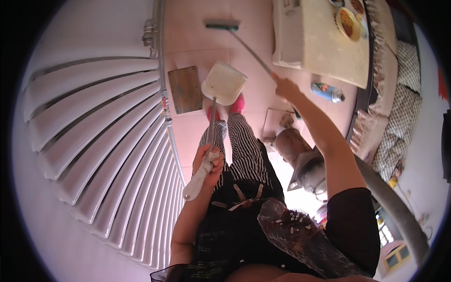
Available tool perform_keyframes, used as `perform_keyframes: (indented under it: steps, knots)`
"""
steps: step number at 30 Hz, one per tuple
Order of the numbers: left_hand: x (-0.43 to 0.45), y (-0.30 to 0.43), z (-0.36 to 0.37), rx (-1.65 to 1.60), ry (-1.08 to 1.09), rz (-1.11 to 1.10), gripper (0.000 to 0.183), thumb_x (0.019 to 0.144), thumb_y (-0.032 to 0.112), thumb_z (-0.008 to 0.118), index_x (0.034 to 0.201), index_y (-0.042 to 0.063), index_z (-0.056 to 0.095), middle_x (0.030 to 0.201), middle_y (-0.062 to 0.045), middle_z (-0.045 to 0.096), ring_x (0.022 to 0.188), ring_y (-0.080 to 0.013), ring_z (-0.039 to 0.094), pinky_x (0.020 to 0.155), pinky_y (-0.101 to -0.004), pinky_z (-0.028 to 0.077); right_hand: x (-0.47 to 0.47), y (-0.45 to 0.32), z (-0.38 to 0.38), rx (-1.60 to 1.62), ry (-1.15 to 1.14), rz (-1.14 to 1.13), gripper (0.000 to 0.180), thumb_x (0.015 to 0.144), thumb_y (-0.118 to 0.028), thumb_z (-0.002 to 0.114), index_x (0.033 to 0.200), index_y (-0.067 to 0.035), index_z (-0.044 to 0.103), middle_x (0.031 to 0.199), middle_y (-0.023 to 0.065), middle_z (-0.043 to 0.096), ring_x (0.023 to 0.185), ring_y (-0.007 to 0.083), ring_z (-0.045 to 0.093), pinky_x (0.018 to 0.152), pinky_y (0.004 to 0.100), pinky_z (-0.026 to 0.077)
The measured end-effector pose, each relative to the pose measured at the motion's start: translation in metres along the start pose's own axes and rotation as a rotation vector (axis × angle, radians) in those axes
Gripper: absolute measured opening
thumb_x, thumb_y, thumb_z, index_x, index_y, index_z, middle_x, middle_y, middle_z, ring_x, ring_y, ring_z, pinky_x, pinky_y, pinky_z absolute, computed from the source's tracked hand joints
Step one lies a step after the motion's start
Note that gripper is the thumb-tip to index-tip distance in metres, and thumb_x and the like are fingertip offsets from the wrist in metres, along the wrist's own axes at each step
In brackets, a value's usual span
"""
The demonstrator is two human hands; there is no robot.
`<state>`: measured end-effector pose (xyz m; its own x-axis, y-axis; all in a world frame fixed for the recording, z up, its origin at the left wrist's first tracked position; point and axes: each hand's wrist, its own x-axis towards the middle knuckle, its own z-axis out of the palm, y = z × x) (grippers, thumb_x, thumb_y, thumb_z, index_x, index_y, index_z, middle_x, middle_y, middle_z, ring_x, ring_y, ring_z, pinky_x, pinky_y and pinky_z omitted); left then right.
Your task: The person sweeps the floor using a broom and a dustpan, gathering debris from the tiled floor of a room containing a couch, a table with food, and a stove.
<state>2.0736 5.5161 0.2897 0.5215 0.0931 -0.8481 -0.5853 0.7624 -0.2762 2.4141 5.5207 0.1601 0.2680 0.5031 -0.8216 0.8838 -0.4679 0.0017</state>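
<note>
My left hand (208, 164) grips the pale handle of a long-handled dustpan (225, 83). Its cream pan is over the floor in front of my pink shoes (238, 104); whether it touches the tiles I cannot tell. In my right hand (289, 90) is the upper part of a broom's stick (254, 54). The green broom head (222, 26), with dark bristles, lies farther out on the pinkish tiled floor (197, 40), beyond the dustpan and apart from it. No dirt can be made out in the pan.
A white radiator (102, 141) and pipes run along the left wall. Beside the dustpan lies a wooden board or low stool (185, 90). To the right are a covered table (331, 60) with a bowl (348, 24), a blue thermos flask (327, 92) and a stove (303, 162) with a thick pipe.
</note>
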Motion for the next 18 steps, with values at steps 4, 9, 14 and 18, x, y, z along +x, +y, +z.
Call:
perform_keyframes:
  steps: [4, 9, 14, 18]
  knots:
    - [-0.016, -0.009, -0.019, 0.065, 0.04, 0.036, 0.027, 0.089, 0.021, 0.035, 0.071, 0.001, 0.042, 0.058, -0.006, 0.041, 0.044, -0.0122, 0.039, 0.034, -0.0212, 0.032, -0.115, 0.03, 0.061, 0.045, -0.118, -0.01, 0.064, 0.072, -0.008, 0.046, 0.133, -0.018, 0.029, 0.096, 0.0195, 0.058, 0.087, 0.0334, 0.058, 0.074, 0.0424, 0.047]
    - [-0.023, -0.03, -0.043, 0.074, 0.038, -0.012, 0.027, 0.089, 0.02, 0.036, 0.071, 0.001, 0.042, 0.063, -0.005, 0.042, 0.045, -0.0124, 0.039, 0.034, -0.0213, 0.033, -0.197, 0.073, 0.053, 0.155, -0.24, 0.092, 0.065, 0.071, -0.007, 0.043, 0.132, -0.024, 0.031, 0.091, 0.0188, 0.061, 0.082, 0.0339, 0.059, 0.074, 0.0422, 0.047]
    - [-0.028, -0.058, -0.056, 0.022, -0.064, -0.01, 0.025, 0.089, 0.018, 0.035, 0.076, -0.001, 0.044, 0.068, -0.006, 0.045, 0.046, -0.0115, 0.039, 0.034, -0.021, 0.033, -0.168, 0.109, 0.057, 0.194, 0.013, 0.142, 0.059, 0.073, -0.011, 0.043, 0.129, -0.027, 0.034, 0.088, 0.0217, 0.06, 0.084, 0.0375, 0.057, 0.076, 0.0456, 0.044]
    - [-0.03, -0.09, -0.093, -0.019, -0.047, -0.016, 0.024, 0.089, 0.019, 0.035, 0.077, 0.0, 0.042, 0.064, -0.006, 0.042, 0.045, -0.0125, 0.04, 0.034, -0.0217, 0.033, -0.077, 0.118, 0.101, 0.268, 0.175, 0.131, 0.057, 0.073, -0.01, 0.044, 0.129, -0.018, 0.034, 0.094, 0.0209, 0.059, 0.092, 0.0354, 0.056, 0.079, 0.0445, 0.044]
